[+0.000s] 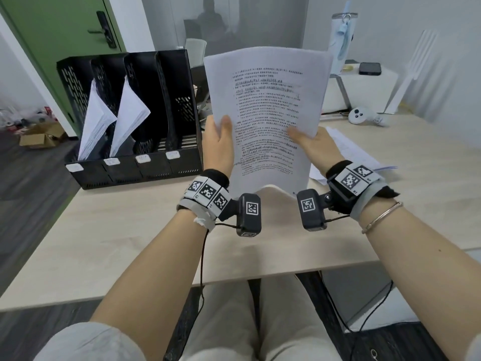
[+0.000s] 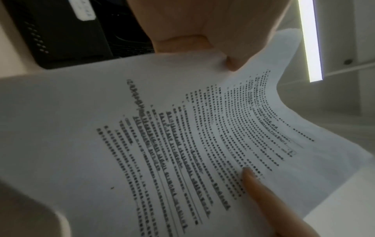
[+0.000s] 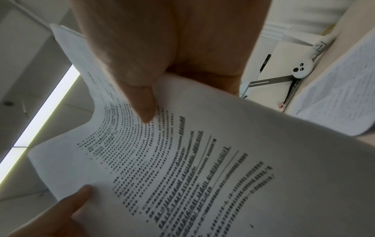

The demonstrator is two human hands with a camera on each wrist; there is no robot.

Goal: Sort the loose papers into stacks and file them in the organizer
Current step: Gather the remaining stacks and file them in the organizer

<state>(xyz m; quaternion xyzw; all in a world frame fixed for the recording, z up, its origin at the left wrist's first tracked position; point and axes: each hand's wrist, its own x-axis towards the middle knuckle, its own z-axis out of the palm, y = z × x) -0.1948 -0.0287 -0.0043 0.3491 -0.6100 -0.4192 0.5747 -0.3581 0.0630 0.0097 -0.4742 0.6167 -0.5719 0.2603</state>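
Both thumbs pressed on the printed face of a stack (image 1: 268, 113), the other fingers hidden behind it: the left hand (image 1: 218, 147) pinched its left edge, the right hand (image 1: 315, 147) its right, holding it upright above the desk (image 1: 130, 230). Judged mid-sort; next it needs squaring and lowering into a free slot of the organizer (image 1: 135, 113), whose two left slots held papers. More sheets (image 1: 354, 149) lay half hidden at right; the print was unreadable.

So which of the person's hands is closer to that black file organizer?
The left. The left hand holds the printed sheet right beside the organizer; the right hand grips the sheet's far edge, farther away.
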